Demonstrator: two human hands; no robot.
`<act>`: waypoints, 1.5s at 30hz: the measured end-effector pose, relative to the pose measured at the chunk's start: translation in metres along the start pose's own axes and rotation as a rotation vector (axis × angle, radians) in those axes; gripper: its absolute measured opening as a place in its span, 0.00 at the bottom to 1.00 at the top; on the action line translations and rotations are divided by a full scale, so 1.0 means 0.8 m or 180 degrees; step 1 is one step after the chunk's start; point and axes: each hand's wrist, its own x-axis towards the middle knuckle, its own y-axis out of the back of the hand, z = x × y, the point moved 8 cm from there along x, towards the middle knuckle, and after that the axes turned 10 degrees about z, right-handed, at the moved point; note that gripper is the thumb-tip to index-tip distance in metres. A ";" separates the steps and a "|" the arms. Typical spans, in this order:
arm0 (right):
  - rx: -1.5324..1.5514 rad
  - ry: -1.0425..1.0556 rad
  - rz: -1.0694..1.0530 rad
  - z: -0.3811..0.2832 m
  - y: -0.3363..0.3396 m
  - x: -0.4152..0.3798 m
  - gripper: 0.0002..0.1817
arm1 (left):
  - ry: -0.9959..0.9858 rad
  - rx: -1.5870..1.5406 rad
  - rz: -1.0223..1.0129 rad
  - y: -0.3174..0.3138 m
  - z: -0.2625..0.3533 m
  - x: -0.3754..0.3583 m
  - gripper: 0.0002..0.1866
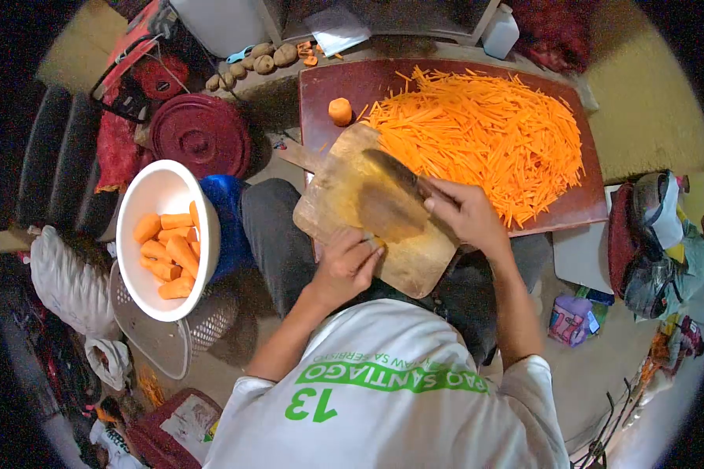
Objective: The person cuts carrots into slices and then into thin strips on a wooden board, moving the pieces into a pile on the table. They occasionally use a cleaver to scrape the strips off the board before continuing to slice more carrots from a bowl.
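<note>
My right hand (pixel 471 217) is closed round the handle of a knife (pixel 395 173), its dark broad blade slanting over a worn wooden chopping board (pixel 407 262). My left hand (pixel 347 267) rests at the near left part of the board, fingers curled together; whatever they pinch, if anything, is too small to name. The board lies tilted over my lap, its far edge against a dark red table (pixel 328 86). A large heap of shredded carrot (pixel 485 141) covers much of that table, beyond the knife. One short carrot piece (pixel 340 111) stands at the table's left.
To my left is a white basin (pixel 125 234) holding several peeled carrots (pixel 181 254), above a grey perforated basket (pixel 211 320). A dark red round lid (pixel 199 137) and several potatoes (pixel 264 62) lie farther back. Bags (pixel 571 320) sit on the floor at right.
</note>
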 end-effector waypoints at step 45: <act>-0.2770 0.1969 0.0101 -0.075 -0.040 -0.073 0.26 | -0.0739 0.0800 -0.0971 -0.068 -0.051 0.185 0.29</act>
